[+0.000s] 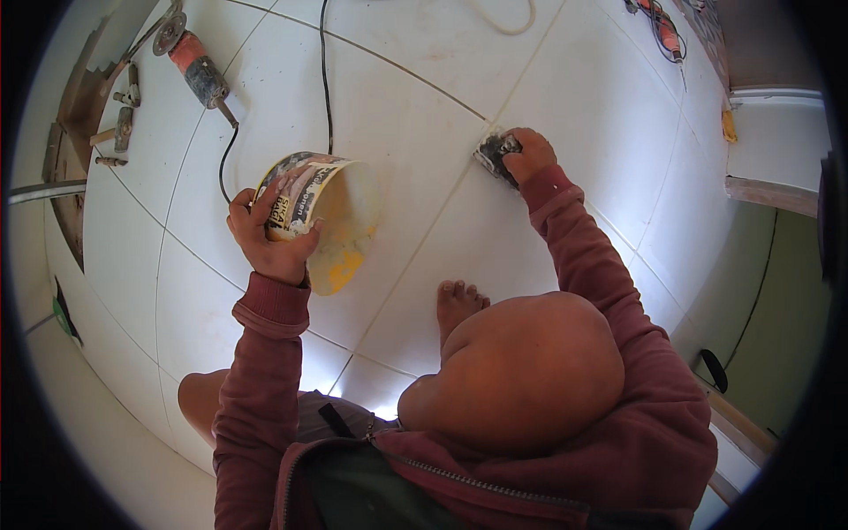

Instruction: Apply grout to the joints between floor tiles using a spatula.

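Note:
At the left, my left hand (276,238) grips a tipped plastic tub (305,190) by its side, thumb at the rim and fingers over the printed label. The tub's open mouth faces right, and yellow and whitish residue coats its inside. My right hand (532,155), farther out to the right, is closed around a small dark block-like tool (491,152) smeared with white paste. That tool rests against the white floor tiles at a joint line; its exact kind is not clear. Part of it is covered by my fingers.
A red and black angle grinder (199,71) lies at the upper left, its cord running toward the tub. Beyond it is a hammer (124,130). Another corded red tool (667,37) lies far right. My bare foot (458,305) is on the white tiles (424,115).

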A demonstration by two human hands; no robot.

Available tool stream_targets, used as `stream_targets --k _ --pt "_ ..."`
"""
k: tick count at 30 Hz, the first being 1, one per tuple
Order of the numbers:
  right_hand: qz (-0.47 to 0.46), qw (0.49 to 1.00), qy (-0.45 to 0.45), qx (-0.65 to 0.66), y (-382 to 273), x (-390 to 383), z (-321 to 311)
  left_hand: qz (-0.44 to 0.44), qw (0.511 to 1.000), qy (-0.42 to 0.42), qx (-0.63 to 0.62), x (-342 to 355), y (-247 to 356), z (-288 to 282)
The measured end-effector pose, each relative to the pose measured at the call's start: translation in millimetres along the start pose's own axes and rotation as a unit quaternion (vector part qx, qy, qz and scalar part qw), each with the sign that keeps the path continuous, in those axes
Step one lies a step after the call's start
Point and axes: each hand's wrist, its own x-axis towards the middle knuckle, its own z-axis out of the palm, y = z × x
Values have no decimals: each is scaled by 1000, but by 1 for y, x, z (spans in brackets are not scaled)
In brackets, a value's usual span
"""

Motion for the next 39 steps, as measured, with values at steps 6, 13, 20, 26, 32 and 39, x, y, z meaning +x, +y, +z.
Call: stream_targets --k 6,13,20,26,32,39 --pt "-30 997 -73 0 -32 -53 21 -36 999 -9 21 1 10 -3" --pt "-70 949 -290 100 -64 -118 41 -23 1000 -3 14 2 7 -1" --pt "-265 902 -193 280 -128 -72 42 -73 997 14 2 10 4 -2" --pt "-456 863 -218 7 -138 -66 48 -147 981 -10 -126 31 -5 -4" --pt "-371 885 -278 50 -121 -56 13 -225 921 -3 -317 27 -2 -5" --pt "-224 912 -296 174 -158 -39 36 -119 991 28 48 24 19 8"
